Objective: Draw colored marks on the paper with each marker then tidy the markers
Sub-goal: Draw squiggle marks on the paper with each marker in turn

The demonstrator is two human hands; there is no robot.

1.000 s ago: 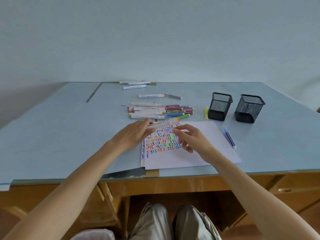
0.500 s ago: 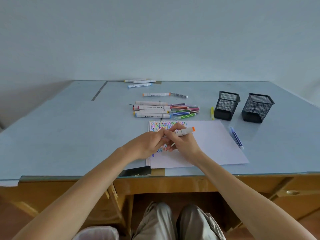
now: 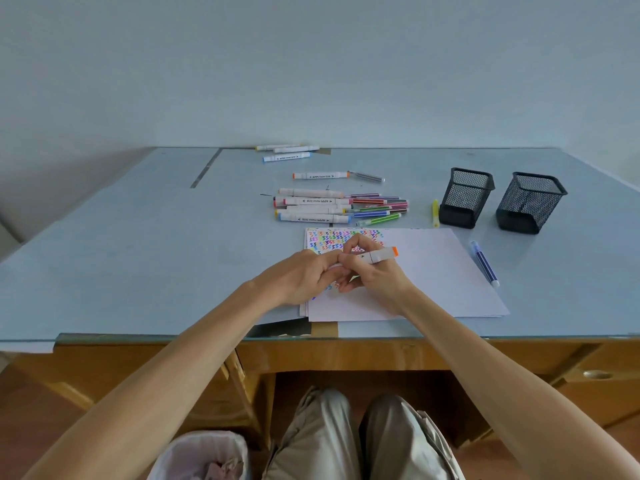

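Observation:
A white sheet of paper (image 3: 433, 271) lies near the table's front edge, its left part filled with small coloured marks. Over those marks my right hand (image 3: 375, 278) grips a white marker with an orange end (image 3: 379, 255), the orange end pointing right. My left hand (image 3: 304, 275) meets it from the left, its fingers curled round the marker's near end, which they hide. A pile of white and thin coloured markers (image 3: 332, 207) lies just beyond the paper.
Two black mesh pen cups (image 3: 465, 197) (image 3: 530, 202) stand at the right rear. A yellow marker (image 3: 435, 213) lies beside the left cup, a blue pen (image 3: 485, 263) right of the paper. More markers (image 3: 287, 152) lie at the far edge. A bin (image 3: 201, 455) sits below the desk.
Both hands drew back from the marker pile toward me with the orange-ended marker. My right hand took hold of its barrel over the marks, and my left hand closed on its near end.

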